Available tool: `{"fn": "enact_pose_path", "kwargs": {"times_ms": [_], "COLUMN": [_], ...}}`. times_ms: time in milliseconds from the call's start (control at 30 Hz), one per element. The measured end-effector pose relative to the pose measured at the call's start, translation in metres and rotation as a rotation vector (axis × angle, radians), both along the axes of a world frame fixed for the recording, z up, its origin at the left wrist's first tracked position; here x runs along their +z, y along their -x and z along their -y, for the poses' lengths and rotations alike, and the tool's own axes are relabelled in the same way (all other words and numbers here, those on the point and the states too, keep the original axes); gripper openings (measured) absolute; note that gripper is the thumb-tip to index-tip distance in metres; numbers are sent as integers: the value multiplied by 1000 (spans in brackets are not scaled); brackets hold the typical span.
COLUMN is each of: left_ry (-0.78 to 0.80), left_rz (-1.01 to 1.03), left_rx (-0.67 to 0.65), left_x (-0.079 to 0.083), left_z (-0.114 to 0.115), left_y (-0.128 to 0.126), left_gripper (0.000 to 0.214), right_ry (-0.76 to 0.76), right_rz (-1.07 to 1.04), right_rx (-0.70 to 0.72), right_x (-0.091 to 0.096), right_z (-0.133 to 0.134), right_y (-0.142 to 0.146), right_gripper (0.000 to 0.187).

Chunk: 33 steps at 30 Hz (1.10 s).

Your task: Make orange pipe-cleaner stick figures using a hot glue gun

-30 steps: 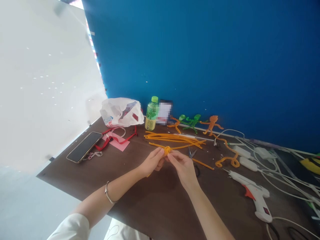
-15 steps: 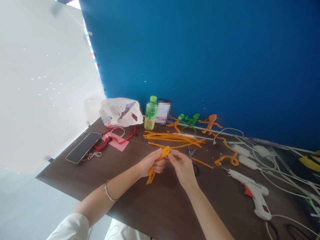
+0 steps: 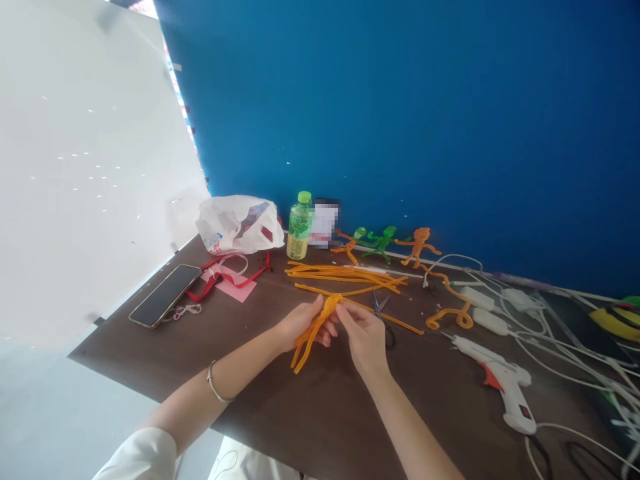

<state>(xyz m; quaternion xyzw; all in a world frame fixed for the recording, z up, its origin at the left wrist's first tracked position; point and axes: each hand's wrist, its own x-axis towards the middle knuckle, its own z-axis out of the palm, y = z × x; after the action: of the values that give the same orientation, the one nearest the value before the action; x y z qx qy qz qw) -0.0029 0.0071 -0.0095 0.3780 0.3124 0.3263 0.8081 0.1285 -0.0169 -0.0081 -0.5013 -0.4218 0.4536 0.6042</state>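
My left hand and my right hand meet above the dark brown table. Between them they pinch an orange pipe-cleaner piece. Its coiled top sits at my fingertips and its loose ends hang down toward me. A bangle circles my left wrist. A small pair of scissors lies just past my right hand. A bundle of loose orange pipe cleaners lies on the table beyond my hands.
A phone, a pink card with a red strap, a white plastic bag and a green bottle stand left and back. Pipe-cleaner figures lean on the blue wall. A glue gun and white cables lie right.
The coiled orange piece has been turned in my fingers, so its long ends now hang down below my left hand. Both hands stay in the same spot.
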Motion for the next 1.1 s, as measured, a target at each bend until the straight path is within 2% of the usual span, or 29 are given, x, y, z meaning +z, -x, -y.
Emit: {"fn": "enact_pose_path", "kwargs": {"times_ms": [133,267,533,667,767,833,1000,1100], "left_ry": [-187,-292,-171,-137,-133,-134,-141,-161], "left_rz": [-43,-65,63,78,74,73,66,70], "left_rx": [199,230,242,243,238,244,296,293], "left_x": [4,6,2,-1,-1,-1,-1,-1], "left_z": [1,5,5,5,5,5,3,4], "left_y": [0,-1,-2,-2,-3,-2,-1,-1], "left_gripper": [41,39,30,28,29,30,31,30], "right_ry": [9,-3,4,34,40,-7,-225,-275], "right_rz": [55,93,-82,-201,-205,-133,263,362], "right_rx": [-12,14,18,72,67,46,-8,-26], "right_x": [4,6,-10,-12,-10,-8,-2,0], "right_z": [2,4,-1,-1,0,0,3,5], "right_y": [0,1,3,4,4,4,1,-1], "right_gripper": [19,16,20,22,25,25,12,13]}}
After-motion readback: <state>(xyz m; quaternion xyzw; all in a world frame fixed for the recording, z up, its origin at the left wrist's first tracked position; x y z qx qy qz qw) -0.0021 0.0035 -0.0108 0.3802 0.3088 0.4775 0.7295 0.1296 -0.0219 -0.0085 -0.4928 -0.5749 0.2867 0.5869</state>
